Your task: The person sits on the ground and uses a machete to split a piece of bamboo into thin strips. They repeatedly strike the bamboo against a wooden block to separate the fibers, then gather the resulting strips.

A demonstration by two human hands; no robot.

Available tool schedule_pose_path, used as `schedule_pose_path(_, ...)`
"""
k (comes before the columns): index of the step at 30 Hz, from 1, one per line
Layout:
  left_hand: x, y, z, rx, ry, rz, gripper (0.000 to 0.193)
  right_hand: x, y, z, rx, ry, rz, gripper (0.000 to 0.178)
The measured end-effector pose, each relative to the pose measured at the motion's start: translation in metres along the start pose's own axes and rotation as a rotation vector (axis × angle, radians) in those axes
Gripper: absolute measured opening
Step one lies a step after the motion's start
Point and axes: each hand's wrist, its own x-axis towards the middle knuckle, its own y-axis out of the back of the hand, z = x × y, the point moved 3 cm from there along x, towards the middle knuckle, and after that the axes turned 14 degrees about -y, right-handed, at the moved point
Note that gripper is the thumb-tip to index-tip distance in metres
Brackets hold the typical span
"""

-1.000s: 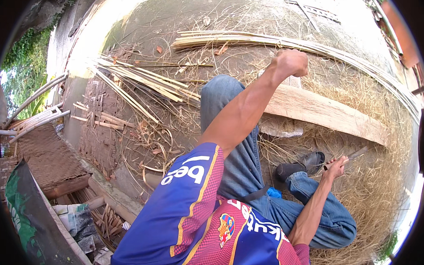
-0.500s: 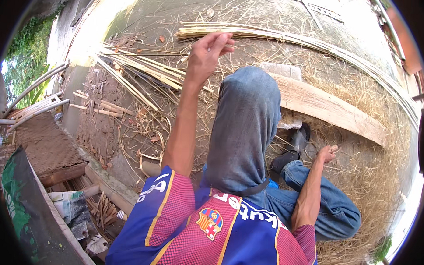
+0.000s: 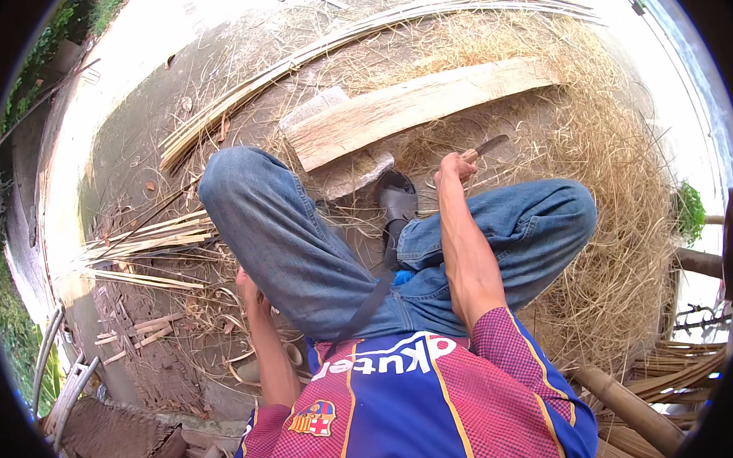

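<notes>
My right hand [image 3: 455,169] is closed around the wooden handle of a knife [image 3: 490,144], in front of my bent right knee. The dark blade points away to the upper right. My left hand [image 3: 251,291] is low beside my left thigh, its fingers mostly hidden by the leg. Nearest to it is a loose bunch of split bamboo strips [image 3: 156,242] on the ground. Past my knees, a long pale wooden plank [image 3: 419,110] rests with its near end on a block [image 3: 356,176].
Long bamboo strips [image 3: 308,53] stretch across the far ground. Straw-like shavings [image 3: 602,181] are heaped on the right. Short bamboo pieces [image 3: 145,332] lie at the left, and a bamboo pole [image 3: 630,412] is behind my right side. A sandalled foot [image 3: 398,202] sits near the block.
My view has turned toward the right. My left hand has come down from above the strips to beside my left thigh. My right hand still grips the knife, whose blade now shows more plainly.
</notes>
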Motion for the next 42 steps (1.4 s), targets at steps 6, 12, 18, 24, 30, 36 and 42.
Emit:
schedule_pose_path(6, 0.002, -0.013, 0.046, 0.112, -0.247, -0.121, 0.018, -0.028, -0.014, 0.04, -0.068, -0.156, -0.225, 0.043)
schedule_pose_path(12, 0.042, 0.052, -0.002, 0.016, -0.171, 0.095, 0.023, -0.068, -0.011, -0.004, 0.14, 0.427, 0.004, 0.038)
schedule_pose_path(18, 0.134, 0.171, -0.019, 0.313, -0.296, 0.52, 0.028, -0.175, -0.01, -0.056, 0.227, 0.878, -0.381, 0.034)
schedule_pose_path(24, 0.201, 0.288, -0.036, 0.578, -0.23, 0.865, 0.046, -0.348, -0.074, -0.022, -0.08, 1.183, -0.982, 0.028)
schedule_pose_path(30, 0.239, 0.318, -0.034, 0.841, 0.03, 0.86, 0.068, -0.502, -0.165, 0.078, -0.774, 1.293, -1.476, 0.036)
schedule_pose_path(36, 0.267, 0.339, -0.039, 0.659, 0.202, 0.744, 0.088, -0.587, -0.257, 0.191, -0.958, 1.786, -1.664, 0.038)
schedule_pose_path(42, 0.293, 0.333, -0.037, -0.019, 0.182, 0.667, 0.058, -0.577, -0.325, 0.239, -1.077, 1.922, -1.321, 0.032)
